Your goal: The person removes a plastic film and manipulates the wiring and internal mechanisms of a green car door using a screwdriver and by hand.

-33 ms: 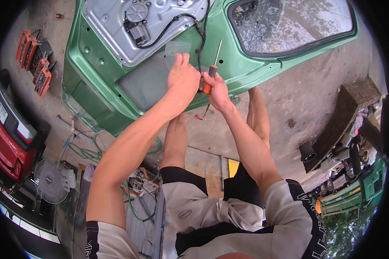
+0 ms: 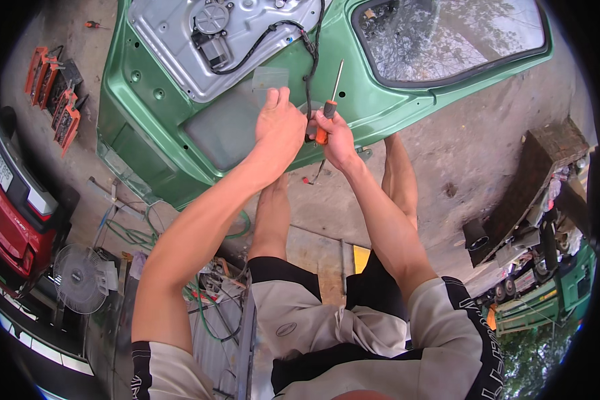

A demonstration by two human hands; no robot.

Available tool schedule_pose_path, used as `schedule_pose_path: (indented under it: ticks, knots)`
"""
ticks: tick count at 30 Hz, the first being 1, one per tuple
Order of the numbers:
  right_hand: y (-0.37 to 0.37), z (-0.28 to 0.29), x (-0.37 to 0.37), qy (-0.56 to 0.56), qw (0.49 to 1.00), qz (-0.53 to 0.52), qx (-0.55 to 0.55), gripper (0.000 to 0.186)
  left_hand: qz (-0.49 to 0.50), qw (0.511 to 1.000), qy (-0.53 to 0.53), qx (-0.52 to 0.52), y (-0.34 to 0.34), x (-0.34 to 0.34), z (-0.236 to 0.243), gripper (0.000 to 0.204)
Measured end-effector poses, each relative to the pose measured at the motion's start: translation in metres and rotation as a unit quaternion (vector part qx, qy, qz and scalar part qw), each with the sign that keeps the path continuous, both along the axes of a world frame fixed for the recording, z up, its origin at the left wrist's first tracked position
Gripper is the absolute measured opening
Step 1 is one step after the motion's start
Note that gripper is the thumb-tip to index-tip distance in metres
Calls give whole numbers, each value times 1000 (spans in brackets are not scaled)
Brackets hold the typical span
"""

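A green car door (image 2: pixel 160 140) lies inner side up before me, with a silver metal panel (image 2: pixel 173 50) and a round motor (image 2: pixel 212 20) on it. Over its near part, my left hand (image 2: pixel 280 130) is closed, a clear plastic sheet (image 2: pixel 268 78) sticking out past its fingers. My right hand (image 2: pixel 339 140) is wrapped round the orange and grey handle of a screwdriver (image 2: pixel 329 110), its shaft pointing up and away. Both hands nearly meet beside a black wiring harness (image 2: pixel 312 67). What lies between their fingertips is mostly hidden.
The door's window (image 2: pixel 453 40) is at the far right. An orange toolbox (image 2: pixel 53 93) stands open at left, near a red car (image 2: pixel 13 220) and a fan (image 2: pixel 80 279). A green hose (image 2: pixel 130 233) lies on the ground. A brown cabinet (image 2: pixel 527 187) is at right.
My left hand has shifted slightly left, and the clear plastic sheet has moved with it. The screwdriver in my right hand has barely moved.
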State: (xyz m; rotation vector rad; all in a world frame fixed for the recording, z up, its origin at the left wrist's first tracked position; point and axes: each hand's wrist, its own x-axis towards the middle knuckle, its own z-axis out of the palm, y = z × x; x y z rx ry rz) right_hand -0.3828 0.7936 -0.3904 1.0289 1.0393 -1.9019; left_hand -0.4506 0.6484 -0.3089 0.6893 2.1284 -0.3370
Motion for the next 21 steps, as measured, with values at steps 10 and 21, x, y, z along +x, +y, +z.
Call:
schedule_pose_path:
  ticks: [10, 21]
  knots:
    - [7, -3, 0, 9, 997, 17, -68, 19, 192, 961, 99, 175, -63, 61, 59, 7]
    - [5, 3, 0, 4, 998, 43, -46, 23, 540, 833, 34, 117, -133, 24, 15, 31]
